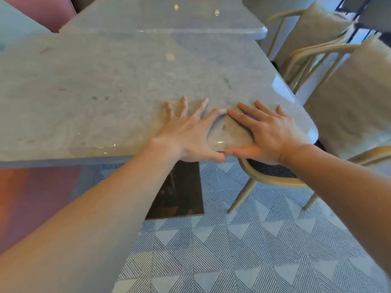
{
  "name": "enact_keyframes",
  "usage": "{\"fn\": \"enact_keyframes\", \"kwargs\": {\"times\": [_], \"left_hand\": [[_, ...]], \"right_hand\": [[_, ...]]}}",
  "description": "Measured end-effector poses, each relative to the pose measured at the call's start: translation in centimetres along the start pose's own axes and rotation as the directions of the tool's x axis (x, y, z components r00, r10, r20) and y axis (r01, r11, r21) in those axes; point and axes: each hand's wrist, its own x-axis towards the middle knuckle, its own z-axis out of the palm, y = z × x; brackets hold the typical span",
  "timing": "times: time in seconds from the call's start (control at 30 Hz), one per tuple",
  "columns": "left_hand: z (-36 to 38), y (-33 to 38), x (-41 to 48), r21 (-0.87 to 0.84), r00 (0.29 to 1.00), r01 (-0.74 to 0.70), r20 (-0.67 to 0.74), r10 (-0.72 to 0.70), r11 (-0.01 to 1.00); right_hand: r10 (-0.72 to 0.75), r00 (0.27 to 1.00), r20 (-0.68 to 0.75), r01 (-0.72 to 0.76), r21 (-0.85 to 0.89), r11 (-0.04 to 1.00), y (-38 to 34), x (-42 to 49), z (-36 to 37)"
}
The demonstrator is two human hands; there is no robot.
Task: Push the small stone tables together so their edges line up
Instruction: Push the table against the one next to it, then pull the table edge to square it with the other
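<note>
Pressing flat on near stone table, left hand and right hand lie side by side near front edge, fingers splayed, grasping nothing, thumbs hooked over edge. Second stone table abuts far side, offset right. Chairs at right.

Bare stone desk surface lies open ahead and left. Two cushioned chairs crowd its right edge. Patterned floor below the near edge is open.
</note>
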Motion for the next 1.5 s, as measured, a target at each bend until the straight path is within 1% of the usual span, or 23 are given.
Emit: {"fn": "enact_keyframes", "kwargs": {"times": [0.1,0.27,0.47,0.57,0.7,0.77,0.8,0.83,0.87,0.9,0.93,0.97,1.0,1.03,1.07,1.1,1.13,1.17,1.23,1.3,1.37,1.43,1.5], "left_hand": [[0.3,0.2,-0.2,0.015,0.999,0.012,-0.033,-0.012,1.000],[0.2,0.2,-0.2,-0.018,0.998,0.026,-0.058,-0.027,0.999],[0.0,0.1,-0.3,-0.022,0.997,0.033,-0.069,-0.035,0.999],[0.0,-0.4,0.1,-0.036,0.994,0.014,-0.105,-0.017,0.999],[0.0,-1.0,0.4,-0.085,0.992,-0.009,-0.128,-0.002,0.996],[-0.2,-1.0,-0.3,-0.066,0.997,0.007,-0.072,-0.012,0.998],[-1.0,-0.3,-0.7,-0.064,0.999,0.027,-0.030,-0.029,0.998],[-1.8,0.8,-1.4,-0.110,0.998,0.066,0.009,-0.065,0.992],[-2.8,2.0,-2.2,-0.242,0.992,0.123,0.029,-0.119,0.963],[-4.0,3.5,-2.8,-0.459,0.986,0.153,0.010,-0.167,0.875],[-5.2,5.0,-3.4,-0.671,0.976,0.128,-0.045,-0.211,0.731],[-6.4,6.4,-4.2,-0.797,0.960,0.059,-0.121,-0.254,0.602],[-7.9,7.8,-5.0,-0.848,0.935,-0.020,-0.204,-0.291,0.530],[-9.7,9.1,-5.7,-0.866,0.908,-0.079,-0.268,-0.323,0.495],[-12.3,10.6,-6.0,-0.883,0.883,-0.130,-0.310,-0.352,0.452],[-15.0,12.1,-6.1,-0.903,0.870,-0.171,-0.326,-0.370,0.394],[-17.3,13.4,-6.4,-0.911,0.861,-0.203,-0.341,-0.378,0.359],[-20.0,15.3,-6.4,-0.902,0.849,-0.250,-0.378,-0.368,0.352],[-24.5,19.0,-6.1,-0.874,0.832,-0.314,-0.441,-0.336,0.370],[-27.9,22.8,-6.3,-0.857,0.810,-0.361,-0.483,-0.333,0.368],[-30.5,26.2,-6.5,-0.826,0.780,-0.400,-0.534,-0.326,0.397],[-32.4,29.5,-6.9,-0.786,0.764,-0.417,-0.575,-0.293,0.457],[-33.9,32.8,-7.6,-0.751,0.733,-0.436,-0.616,-0.289,0.496]], "right_hand": [[-0.014,1.000,-0.015,0.014,-0.006,1.000,-0.1,0.0,0.3],[-0.040,0.997,-0.063,0.041,0.015,0.999,0.3,0.3,0.4],[-0.058,0.997,-0.049,0.058,0.011,0.998,0.2,0.3,0.0],[-0.056,0.998,-0.042,0.056,0.021,0.998,0.3,0.6,-0.1],[-0.056,0.998,0.007,0.056,0.007,0.998,0.8,0.8,-0.4],[-0.051,0.996,0.075,0.047,0.051,0.998,0.4,0.4,-0.6],[-0.053,0.990,0.132,0.040,0.100,0.994,0.3,0.1,-1.4],[-0.063,0.979,0.195,0.028,0.180,0.983,0.1,-0.7,-2.4],[-0.082,0.971,0.224,0.012,0.297,0.955,0.0,-1.6,-3.5],[-0.076,0.973,0.217,-0.034,0.463,0.886,0.3,-2.8,-5.0],[-0.038,0.978,0.207,-0.106,0.638,0.763,1.2,-4.5,-6.8],[0.012,0.982,0.188,-0.157,0.780,0.606,2.2,-6.2,-8.9],[0.068,0.986,0.151,-0.165,0.876,0.454,3.5,-7.9,-11.2],[0.125,0.986,0.110,-0.147,0.927,0.345,4.7,-9.4,-13.8],[0.177,0.982,0.064,-0.110,0.958,0.265,6.2,-10.5,-16.6],[0.206,0.978,0.019,-0.064,0.975,0.213,7.5,-11.4,-19.5],[0.217,0.976,-0.021,-0.018,0.984,0.178,8.4,-12.0,-21.7],[0.223,0.972,-0.075,0.037,0.985,0.167,9.6,-12.6,-24.5],[0.214,0.960,-0.183,0.142,0.971,0.193,11.8,-13.3,-29.0],[0.162,0.952,-0.258,0.215,0.946,0.244,13.7,-14.4,-32.4],[0.110,0.940,-0.322,0.284,0.920,0.270,15.8,-15.6,-35.1],[0.059,0.925,-0.375,0.343,0.893,0.289,18.0,-16.8,-37.3],[0.005,0.908,-0.419,0.399,0.870,0.290,20.3,-17.9,-39.1]]}}
